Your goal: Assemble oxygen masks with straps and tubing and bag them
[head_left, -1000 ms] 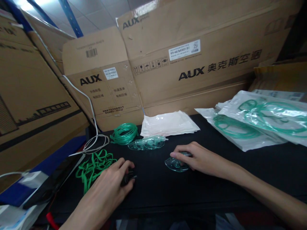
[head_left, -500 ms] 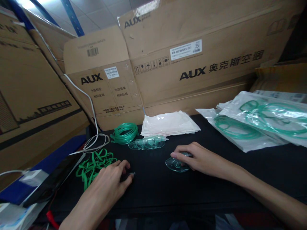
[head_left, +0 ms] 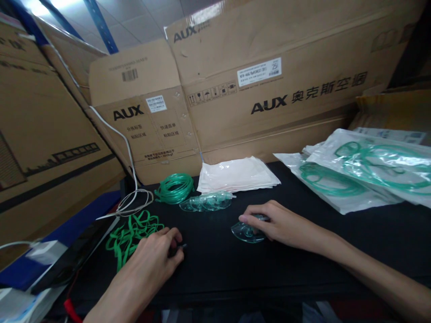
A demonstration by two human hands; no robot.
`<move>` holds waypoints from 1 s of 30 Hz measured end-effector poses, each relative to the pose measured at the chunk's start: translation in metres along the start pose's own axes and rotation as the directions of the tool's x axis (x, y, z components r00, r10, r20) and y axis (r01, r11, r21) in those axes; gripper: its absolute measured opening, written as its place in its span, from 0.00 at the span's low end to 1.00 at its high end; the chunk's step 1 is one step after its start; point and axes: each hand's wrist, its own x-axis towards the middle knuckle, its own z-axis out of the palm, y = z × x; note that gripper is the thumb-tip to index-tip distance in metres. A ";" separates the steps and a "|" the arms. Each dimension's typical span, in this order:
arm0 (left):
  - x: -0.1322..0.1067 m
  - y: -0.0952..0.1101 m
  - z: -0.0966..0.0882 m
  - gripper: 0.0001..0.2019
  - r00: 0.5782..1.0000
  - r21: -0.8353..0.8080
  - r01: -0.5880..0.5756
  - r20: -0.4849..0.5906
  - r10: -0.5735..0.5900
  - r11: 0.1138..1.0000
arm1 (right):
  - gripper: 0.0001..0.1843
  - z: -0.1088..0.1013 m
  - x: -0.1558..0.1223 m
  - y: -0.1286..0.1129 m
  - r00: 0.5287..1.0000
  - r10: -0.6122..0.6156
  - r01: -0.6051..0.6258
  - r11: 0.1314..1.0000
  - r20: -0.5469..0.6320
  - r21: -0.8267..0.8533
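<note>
On the black tabletop, my right hand (head_left: 274,220) is closed on a clear, green-tinted face mask (head_left: 246,233), which lies low against the surface. The fingers cover part of the mask. My left hand (head_left: 156,251) rests at the left with fingers curled and thumb drawn in. A small dark tip (head_left: 183,246) shows between its thumb and fingers; the rest is hidden. Beside that hand lies a tangled heap of green elastic straps (head_left: 134,231). Several more clear masks (head_left: 207,202) lie nested in a row behind, between the two hands.
Coiled green tubing (head_left: 175,187) and a stack of white pouches (head_left: 237,174) lie toward the back. Clear bags with green tubing (head_left: 377,166) are at right. Large cardboard boxes (head_left: 222,116) wall the back. A white cable (head_left: 131,157) and a dark device (head_left: 72,255) sit left.
</note>
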 end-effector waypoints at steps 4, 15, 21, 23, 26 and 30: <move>-0.002 0.000 0.000 0.11 1.000 0.008 0.029 0.003 -0.029 1.000 | 0.25 0.000 0.000 0.002 1.000 0.018 -0.018 1.000 0.005 -0.021; -0.001 -0.005 0.012 0.10 0.997 -0.130 0.060 -0.049 -0.067 0.990 | 0.26 -0.001 -0.001 0.001 1.000 0.019 -0.019 1.000 0.004 -0.011; 0.001 -0.015 0.020 0.11 0.994 -0.181 0.036 -0.095 -0.054 0.983 | 0.26 -0.001 -0.002 0.004 1.000 0.019 -0.019 1.000 0.006 -0.011; 0.002 -0.018 0.021 0.11 0.994 -0.192 0.027 -0.103 -0.047 0.981 | 0.26 -0.001 -0.002 0.003 1.000 0.011 -0.011 1.000 0.003 -0.008; 0.001 -0.020 0.020 0.11 0.993 -0.191 0.037 -0.100 -0.057 0.981 | 0.26 -0.001 -0.001 0.001 1.000 0.012 -0.012 1.000 0.011 -0.004; -0.002 -0.022 0.020 0.14 0.992 -0.179 0.046 -0.108 -0.066 0.983 | 0.26 -0.001 -0.001 0.002 1.000 0.017 -0.017 1.000 0.016 -0.008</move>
